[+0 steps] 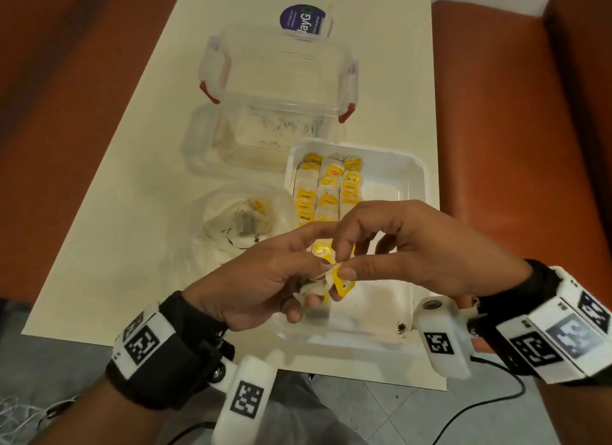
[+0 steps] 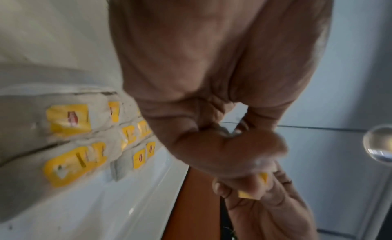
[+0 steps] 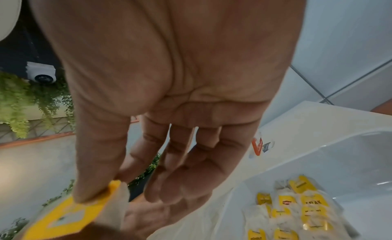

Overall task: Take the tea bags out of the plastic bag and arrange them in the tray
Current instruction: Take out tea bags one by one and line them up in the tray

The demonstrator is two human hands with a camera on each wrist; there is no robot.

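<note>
Over the near left part of the white tray (image 1: pixel 426 179), both hands hold one tea bag (image 1: pixel 314 289). My left hand (image 1: pixel 308 280) grips its paper pouch. My right hand (image 1: pixel 342 262) pinches its yellow tag (image 1: pixel 345 284) between thumb and forefinger; the thumb presses on the yellow tag (image 3: pixel 63 215) in the right wrist view. Several tea bags (image 1: pixel 326 192) lie in neat rows against the tray's left wall, with the same rows of tea bags (image 2: pixel 70 121) close up in the left wrist view. The crumpled plastic bag (image 1: pixel 238 219) lies left of the tray with a few tea bags inside.
A clear lidded box with red clasps (image 1: pixel 278 90) stands behind the tray, and a purple-labelled round pack (image 1: pixel 303 20) lies beyond it. Orange seats (image 1: pixel 513 113) flank the cream table (image 1: pixel 132 186). Tea crumbs (image 1: pixel 402 327) lie by the tray's near right corner.
</note>
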